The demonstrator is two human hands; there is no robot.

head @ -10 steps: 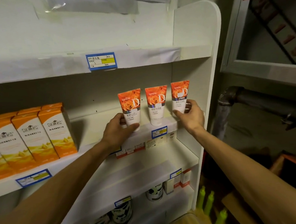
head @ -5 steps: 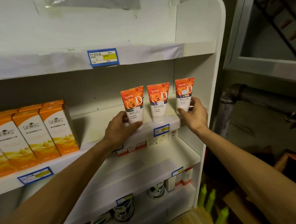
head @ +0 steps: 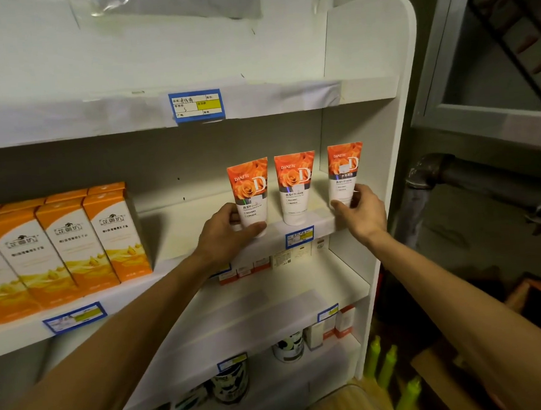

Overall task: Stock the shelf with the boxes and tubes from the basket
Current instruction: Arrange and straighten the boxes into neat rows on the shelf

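— While both hands were up at the middle shelf (head: 182, 243), what was each one doing?

— The left hand (head: 225, 236) gripped the left tube (head: 250, 195) low down, thumb across the front near its cap, fingers curled behind. The right hand (head: 361, 213) pinched the right tube (head: 345, 174) at its lower end, fingers wrapped round the side.

— And the tubes' lie?

— All three stood cap down, long axis upright, along the front edge at the shelf's right end. The middle tube (head: 295, 188) stood free between the two hands, touched by neither; it looked about equally near each.

— So the coming move?

— Likely just letting go, I'd judge. Each tube sat straight above its own hand's fingers, so release meant opening and drawing back toward the body without tipping them.

— Any writing?

— "DANZ" and a big white "D" over an orange rose on each tube. The orange boxes (head: 73, 247) to the left carried Chinese characters I couldn't read. The blue-edged price tags (head: 299, 236) were too small. The basket wasn't clearly in view.
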